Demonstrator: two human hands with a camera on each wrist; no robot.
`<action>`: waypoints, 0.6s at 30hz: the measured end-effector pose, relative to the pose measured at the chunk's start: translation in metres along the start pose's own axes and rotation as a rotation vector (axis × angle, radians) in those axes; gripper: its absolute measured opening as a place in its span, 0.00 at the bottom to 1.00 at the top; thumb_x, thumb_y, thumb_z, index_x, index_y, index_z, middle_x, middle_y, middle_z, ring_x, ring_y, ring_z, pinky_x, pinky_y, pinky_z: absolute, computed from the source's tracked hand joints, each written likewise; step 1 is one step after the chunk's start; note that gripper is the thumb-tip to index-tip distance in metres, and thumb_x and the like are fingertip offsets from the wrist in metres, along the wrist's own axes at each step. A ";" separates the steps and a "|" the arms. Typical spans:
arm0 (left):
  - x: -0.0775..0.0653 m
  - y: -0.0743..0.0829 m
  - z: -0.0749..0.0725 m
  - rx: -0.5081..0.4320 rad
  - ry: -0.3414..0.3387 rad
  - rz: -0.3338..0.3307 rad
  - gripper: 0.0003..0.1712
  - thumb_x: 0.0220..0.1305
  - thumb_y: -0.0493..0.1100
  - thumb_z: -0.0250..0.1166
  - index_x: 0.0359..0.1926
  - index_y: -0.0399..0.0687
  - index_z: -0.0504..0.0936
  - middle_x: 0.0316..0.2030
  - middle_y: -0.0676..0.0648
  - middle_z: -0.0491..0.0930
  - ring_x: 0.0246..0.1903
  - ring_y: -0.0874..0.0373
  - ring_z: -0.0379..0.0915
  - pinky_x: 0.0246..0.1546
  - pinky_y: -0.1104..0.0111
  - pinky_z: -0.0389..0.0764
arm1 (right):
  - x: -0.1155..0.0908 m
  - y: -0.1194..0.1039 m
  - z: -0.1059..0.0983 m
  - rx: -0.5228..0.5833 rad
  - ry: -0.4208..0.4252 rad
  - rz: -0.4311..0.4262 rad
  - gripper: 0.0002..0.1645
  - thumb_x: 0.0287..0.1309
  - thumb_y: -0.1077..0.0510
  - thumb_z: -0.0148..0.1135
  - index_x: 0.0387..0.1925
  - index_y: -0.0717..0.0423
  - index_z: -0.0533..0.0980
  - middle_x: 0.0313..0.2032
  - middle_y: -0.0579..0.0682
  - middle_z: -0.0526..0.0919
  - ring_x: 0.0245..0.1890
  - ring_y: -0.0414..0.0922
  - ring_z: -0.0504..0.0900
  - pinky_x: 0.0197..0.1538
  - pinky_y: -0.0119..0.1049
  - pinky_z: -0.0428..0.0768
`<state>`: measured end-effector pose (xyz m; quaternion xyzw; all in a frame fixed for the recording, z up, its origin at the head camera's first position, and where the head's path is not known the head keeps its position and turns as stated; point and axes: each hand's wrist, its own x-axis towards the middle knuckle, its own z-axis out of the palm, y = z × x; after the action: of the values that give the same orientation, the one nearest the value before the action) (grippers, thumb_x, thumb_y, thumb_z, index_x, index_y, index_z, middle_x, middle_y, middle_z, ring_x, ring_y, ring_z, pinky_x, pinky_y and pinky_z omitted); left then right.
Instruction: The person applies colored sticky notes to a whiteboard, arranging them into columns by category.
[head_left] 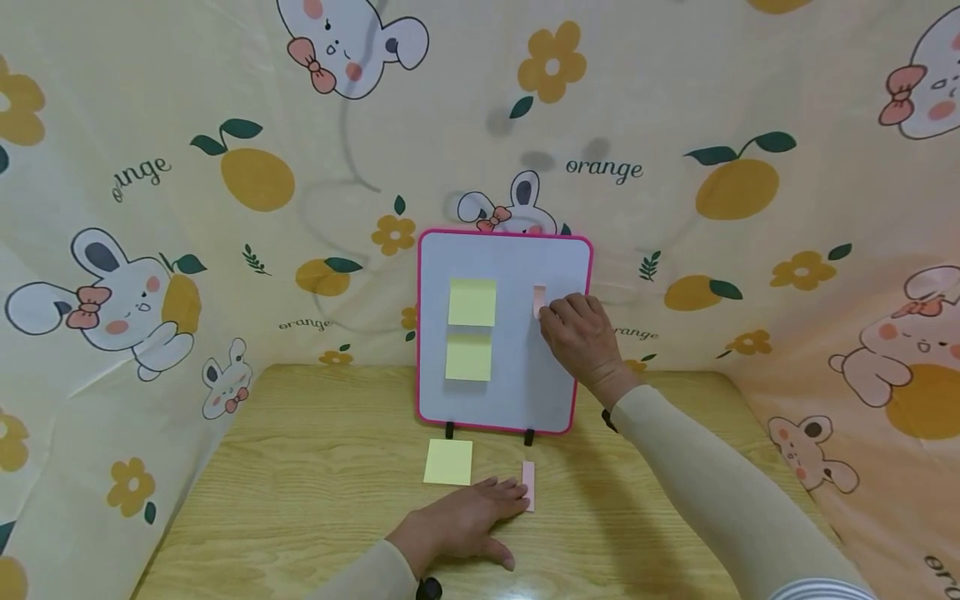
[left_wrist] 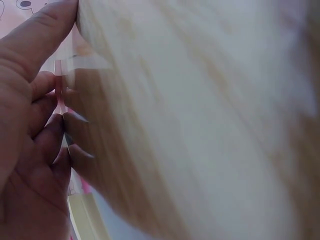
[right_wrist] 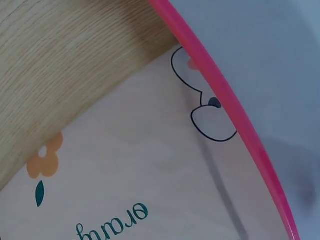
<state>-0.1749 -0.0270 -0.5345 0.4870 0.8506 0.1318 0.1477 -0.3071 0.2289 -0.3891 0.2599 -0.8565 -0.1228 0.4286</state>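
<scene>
A whiteboard with a pink frame stands upright on the table, bearing two yellow sticky notes one above the other on its left half. On its right half is a narrow pink sticky note; my right hand pinches its lower end with curled fingers. My left hand lies palm down on the table, its fingertips touching a pink sticky strip. In the left wrist view the left fingers are extended against the tabletop. The right wrist view shows the board's pink edge, not the hand.
A yellow sticky note lies on the wooden table in front of the board. Two black feet stick out under the board. Behind and at both sides hangs a printed cloth with rabbits and oranges.
</scene>
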 end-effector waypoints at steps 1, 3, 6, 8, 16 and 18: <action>0.000 0.000 0.000 0.001 0.000 0.001 0.50 0.66 0.70 0.66 0.81 0.52 0.65 0.82 0.51 0.59 0.82 0.55 0.53 0.82 0.61 0.58 | -0.001 0.000 0.001 0.000 -0.005 0.002 0.14 0.65 0.54 0.73 0.44 0.59 0.80 0.43 0.56 0.89 0.44 0.55 0.84 0.47 0.45 0.84; -0.001 0.000 -0.001 -0.003 -0.003 0.001 0.50 0.66 0.70 0.65 0.81 0.52 0.65 0.82 0.51 0.59 0.82 0.55 0.53 0.82 0.61 0.58 | -0.001 0.000 0.003 -0.002 -0.016 0.007 0.14 0.65 0.54 0.73 0.45 0.58 0.80 0.43 0.56 0.89 0.45 0.55 0.84 0.47 0.45 0.84; -0.001 0.001 -0.001 -0.006 -0.006 -0.001 0.50 0.66 0.70 0.65 0.81 0.52 0.65 0.82 0.51 0.59 0.82 0.55 0.53 0.83 0.61 0.58 | -0.003 -0.001 0.005 -0.008 -0.024 0.016 0.14 0.66 0.54 0.72 0.46 0.57 0.80 0.43 0.55 0.89 0.45 0.55 0.83 0.47 0.45 0.84; 0.000 0.000 -0.001 -0.016 -0.011 -0.007 0.50 0.66 0.70 0.65 0.81 0.52 0.65 0.82 0.51 0.58 0.82 0.56 0.52 0.83 0.61 0.57 | -0.004 -0.001 0.007 -0.010 -0.025 0.020 0.14 0.66 0.54 0.72 0.46 0.57 0.81 0.42 0.55 0.88 0.45 0.55 0.83 0.47 0.45 0.83; 0.002 -0.001 0.000 -0.044 -0.022 -0.019 0.50 0.66 0.70 0.66 0.81 0.53 0.65 0.82 0.53 0.58 0.82 0.56 0.51 0.83 0.61 0.55 | -0.008 -0.003 0.012 0.010 -0.037 0.022 0.14 0.68 0.53 0.70 0.47 0.58 0.80 0.41 0.55 0.87 0.44 0.55 0.82 0.46 0.45 0.81; 0.002 -0.001 0.001 -0.045 -0.022 -0.022 0.50 0.66 0.70 0.67 0.81 0.54 0.65 0.82 0.53 0.58 0.82 0.56 0.51 0.83 0.61 0.55 | -0.010 -0.003 0.014 0.008 -0.039 0.021 0.15 0.69 0.52 0.69 0.49 0.58 0.80 0.42 0.55 0.86 0.44 0.55 0.82 0.46 0.45 0.82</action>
<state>-0.1762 -0.0252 -0.5358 0.4755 0.8512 0.1436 0.1696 -0.3120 0.2313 -0.4053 0.2502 -0.8679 -0.1198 0.4121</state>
